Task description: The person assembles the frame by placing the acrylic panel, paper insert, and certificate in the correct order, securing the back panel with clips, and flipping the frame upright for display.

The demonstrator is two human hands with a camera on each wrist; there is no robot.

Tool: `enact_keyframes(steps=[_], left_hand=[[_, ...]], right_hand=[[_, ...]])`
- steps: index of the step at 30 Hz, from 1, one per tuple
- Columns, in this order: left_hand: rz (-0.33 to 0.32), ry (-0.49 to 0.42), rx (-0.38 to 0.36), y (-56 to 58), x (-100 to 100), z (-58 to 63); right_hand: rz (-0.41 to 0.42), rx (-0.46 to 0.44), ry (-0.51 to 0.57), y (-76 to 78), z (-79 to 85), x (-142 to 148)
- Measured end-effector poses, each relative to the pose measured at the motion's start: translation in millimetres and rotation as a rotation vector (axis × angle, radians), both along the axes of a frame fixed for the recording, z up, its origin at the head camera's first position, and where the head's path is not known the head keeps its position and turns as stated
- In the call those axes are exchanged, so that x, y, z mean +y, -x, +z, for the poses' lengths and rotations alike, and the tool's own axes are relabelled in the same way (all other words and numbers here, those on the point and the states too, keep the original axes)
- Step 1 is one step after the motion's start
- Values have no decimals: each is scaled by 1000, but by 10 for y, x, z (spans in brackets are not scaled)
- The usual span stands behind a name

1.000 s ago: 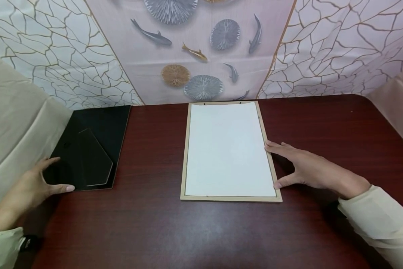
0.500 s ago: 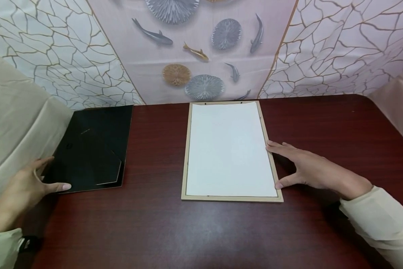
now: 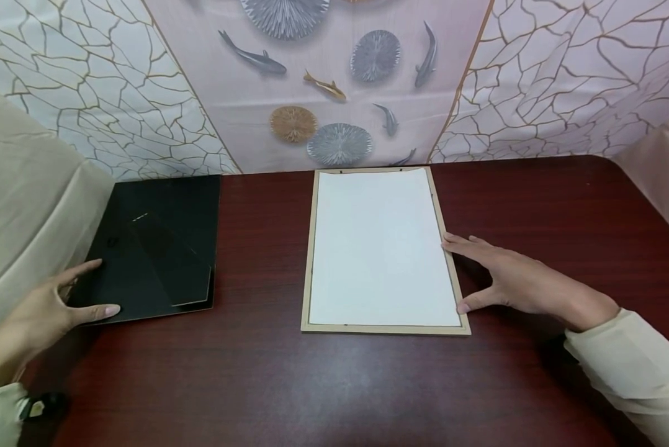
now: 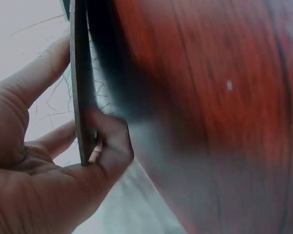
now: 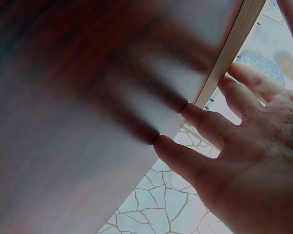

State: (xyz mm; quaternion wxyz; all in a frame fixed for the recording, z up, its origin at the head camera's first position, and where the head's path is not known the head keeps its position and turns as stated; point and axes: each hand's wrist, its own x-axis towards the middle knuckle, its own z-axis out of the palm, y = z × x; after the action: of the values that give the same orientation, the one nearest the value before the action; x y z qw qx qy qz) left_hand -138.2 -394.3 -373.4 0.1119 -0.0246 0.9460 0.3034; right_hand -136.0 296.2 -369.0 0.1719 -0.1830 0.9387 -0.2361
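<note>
At the table's left side, my left hand grips the near left corner of a black picture frame backing board. A fold-out stand flap lies against its upper face. In the left wrist view the board's edge runs between the thumb and curled fingers. A light wood picture frame lies in the middle, with a white sheet inside it. My right hand rests at the frame's right side, fingers spread. The right wrist view shows the fingertips of this hand on the tabletop along the frame.
The dark red wooden table reaches back to a patterned cloth with fish and round leaf shapes. A beige padded surface borders the left side, and another the right.
The board's near right corner has swung to the right in my left hand, and the flap has shifted with it. My right hand and the frame stay in place.
</note>
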Motion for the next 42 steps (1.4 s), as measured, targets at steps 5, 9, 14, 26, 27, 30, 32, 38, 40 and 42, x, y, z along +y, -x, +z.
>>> enact_keyframes(steps=[5,9,14,26,27,30,32,38,40,42], left_hand=[[31,-190,-58,-45,-48,-66],[21,-422,-83,-60,-124,-149],[-37,-662,-59,-96,-204,-237],[-159,-962,-59,-143,-108,-266],[-161,-970,-64,-151,-76,-260],[-157,-991,-84,-169,35,-238],[-155,-1007,-99,-180,112,-223],[-201,-1063,-116,-203,321,-175],[-214,-1086,-119,-210,383,-155],[-224,-1115,-127,-223,443,-132]], right_hand=[[-1,-6,5,4,0,-5],[1,1,-11,5,1,-3],[1,2,-9,5,5,-3],[1,-1,-3,-1,-2,13],[0,-3,-2,0,-3,14],[-1,-7,1,1,-4,16],[-2,-8,3,1,-5,16],[-2,-7,9,3,-5,15],[-1,-5,9,4,-3,15],[1,-2,5,6,-2,13]])
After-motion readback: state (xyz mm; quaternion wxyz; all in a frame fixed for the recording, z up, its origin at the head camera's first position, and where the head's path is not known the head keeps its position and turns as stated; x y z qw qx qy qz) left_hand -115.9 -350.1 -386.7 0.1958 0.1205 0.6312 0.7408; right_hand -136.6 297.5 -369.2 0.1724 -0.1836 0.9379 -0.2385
